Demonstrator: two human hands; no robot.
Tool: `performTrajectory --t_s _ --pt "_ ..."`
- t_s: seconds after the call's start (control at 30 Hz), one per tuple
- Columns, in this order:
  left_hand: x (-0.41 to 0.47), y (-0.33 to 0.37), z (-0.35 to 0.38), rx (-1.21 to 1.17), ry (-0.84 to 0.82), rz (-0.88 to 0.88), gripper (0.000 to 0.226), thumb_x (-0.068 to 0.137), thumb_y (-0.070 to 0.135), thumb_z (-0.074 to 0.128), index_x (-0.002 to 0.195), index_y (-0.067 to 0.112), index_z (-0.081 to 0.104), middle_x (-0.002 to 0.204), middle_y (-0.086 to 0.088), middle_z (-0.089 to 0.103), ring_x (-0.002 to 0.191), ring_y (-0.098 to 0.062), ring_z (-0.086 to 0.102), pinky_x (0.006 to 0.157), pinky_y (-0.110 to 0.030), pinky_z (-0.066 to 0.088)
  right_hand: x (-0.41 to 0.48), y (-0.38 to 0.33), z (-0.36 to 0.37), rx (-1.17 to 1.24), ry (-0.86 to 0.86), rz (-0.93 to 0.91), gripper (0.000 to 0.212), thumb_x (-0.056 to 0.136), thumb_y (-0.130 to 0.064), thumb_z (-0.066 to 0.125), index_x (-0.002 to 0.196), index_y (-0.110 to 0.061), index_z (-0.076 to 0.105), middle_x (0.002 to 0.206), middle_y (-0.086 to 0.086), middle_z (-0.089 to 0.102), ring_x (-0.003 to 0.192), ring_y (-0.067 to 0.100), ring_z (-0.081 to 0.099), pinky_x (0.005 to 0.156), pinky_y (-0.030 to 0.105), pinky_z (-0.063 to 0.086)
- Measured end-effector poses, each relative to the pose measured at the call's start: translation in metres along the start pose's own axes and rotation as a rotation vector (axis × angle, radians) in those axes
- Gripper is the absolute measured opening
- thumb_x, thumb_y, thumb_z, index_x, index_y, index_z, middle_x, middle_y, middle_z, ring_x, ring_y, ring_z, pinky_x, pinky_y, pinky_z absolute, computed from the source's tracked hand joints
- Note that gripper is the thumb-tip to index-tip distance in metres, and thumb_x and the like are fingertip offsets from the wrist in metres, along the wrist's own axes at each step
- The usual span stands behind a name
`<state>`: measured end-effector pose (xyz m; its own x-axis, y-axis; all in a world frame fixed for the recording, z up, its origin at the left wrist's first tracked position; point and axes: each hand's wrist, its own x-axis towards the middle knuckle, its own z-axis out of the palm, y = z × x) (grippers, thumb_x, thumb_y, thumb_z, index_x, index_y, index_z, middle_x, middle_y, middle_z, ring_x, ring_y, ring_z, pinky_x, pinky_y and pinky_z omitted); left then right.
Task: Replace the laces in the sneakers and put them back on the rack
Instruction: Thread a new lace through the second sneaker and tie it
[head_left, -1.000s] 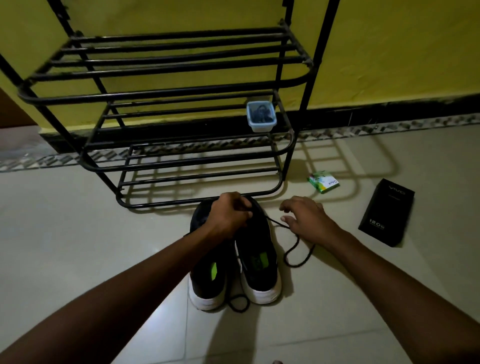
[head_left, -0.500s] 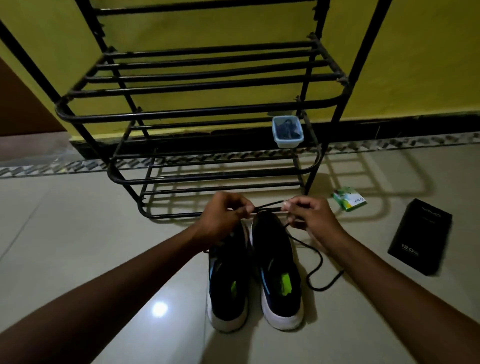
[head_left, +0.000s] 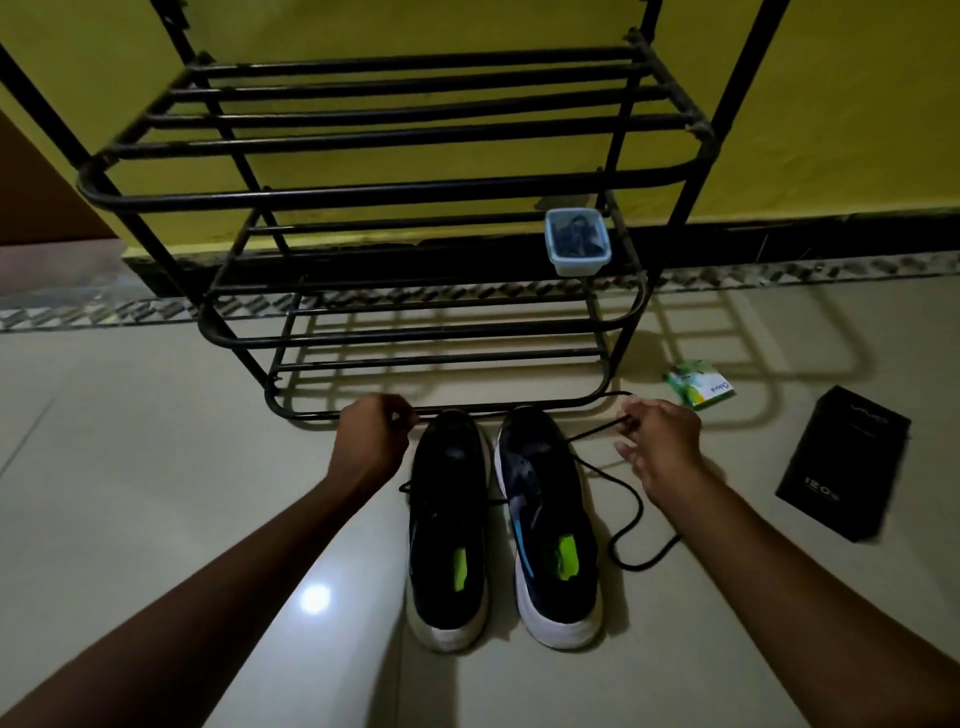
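Two black sneakers with white soles stand side by side on the floor, toes toward the rack: the left sneaker (head_left: 449, 525) and the right sneaker (head_left: 548, 519). My left hand (head_left: 371, 441) pinches one end of a black lace (head_left: 631, 519) beside the left toe. My right hand (head_left: 660, 447) pinches the same lace to the right of the right toe. The lace stretches between my hands above the toes, and its slack loops on the floor beside the right sneaker. The black metal shoe rack (head_left: 415, 192) stands just beyond.
A small clear plastic tub (head_left: 576, 247) with dark contents sits on the rack's middle shelf at the right. A green and white packet (head_left: 698, 387) and a black phone box (head_left: 844, 462) lie on the tiled floor to the right. The yellow wall is behind.
My hands have moved apart, drawing the lace taut above the toes. The camera has shifted closer and lower toward the sneakers.
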<state>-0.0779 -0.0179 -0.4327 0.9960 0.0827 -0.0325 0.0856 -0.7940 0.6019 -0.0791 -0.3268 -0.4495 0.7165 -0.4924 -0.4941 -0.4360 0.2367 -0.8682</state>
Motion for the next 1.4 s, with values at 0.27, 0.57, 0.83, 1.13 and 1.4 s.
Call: performTrajectory --t_s 0.27,0.57,0.83,1.13,1.4 --pt "-0.020 0.090 0.016 -0.324 -0.039 0.250 0.015 0.088 -0.001 0.073 0.097 0.010 0.076 0.082 0.006 0.074 0.071 0.006 0.069 0.061 -0.013 0.054 -0.028 -0.003 0.027 -0.483 -0.668 -0.615 0.044 0.083 -0.004 0.075 0.121 -0.020 0.063 0.107 -0.003 0.073 0.107 0.004 0.066 0.094 0.025 0.051" --pt "-0.024 0.089 0.027 -0.252 -0.008 0.244 0.014 0.087 0.005 0.074 0.085 0.018 0.079 0.074 0.008 0.073 0.067 0.001 0.066 0.064 -0.025 0.057 -0.032 -0.009 0.022 -0.411 -0.622 -0.609 0.010 0.092 -0.004 0.068 0.097 -0.010 0.073 0.077 0.004 0.072 0.070 0.011 0.070 0.063 0.024 0.054" --pt "-0.055 0.087 0.049 -0.195 -0.085 0.132 0.019 0.082 0.020 0.077 0.099 0.018 0.069 0.077 0.013 0.067 0.070 0.003 0.064 0.057 -0.006 0.044 -0.023 0.002 0.016 -0.574 -0.453 -0.697 0.016 0.093 -0.020 0.069 0.076 -0.019 0.069 0.070 -0.003 0.069 0.067 0.012 0.065 0.067 0.032 0.053" --pt "-0.082 0.083 0.081 0.022 -0.201 0.101 0.041 0.080 0.029 0.070 0.116 0.012 0.058 0.112 -0.007 0.053 0.092 -0.021 0.054 0.075 -0.024 0.041 -0.029 0.012 0.000 -0.649 -0.551 -0.575 0.011 0.076 -0.008 0.083 0.074 -0.013 0.074 0.063 -0.006 0.070 0.049 0.014 0.062 0.057 0.025 0.053" --pt "-0.072 0.082 0.085 -0.022 -0.100 -0.050 0.022 0.078 0.029 0.068 0.066 0.016 0.055 0.067 -0.003 0.063 0.062 -0.018 0.063 0.056 -0.026 0.048 -0.030 0.011 0.005 -0.870 -0.512 -0.631 0.016 0.080 -0.011 0.081 0.070 -0.016 0.069 0.064 -0.004 0.070 0.057 0.008 0.069 0.071 0.035 0.062"
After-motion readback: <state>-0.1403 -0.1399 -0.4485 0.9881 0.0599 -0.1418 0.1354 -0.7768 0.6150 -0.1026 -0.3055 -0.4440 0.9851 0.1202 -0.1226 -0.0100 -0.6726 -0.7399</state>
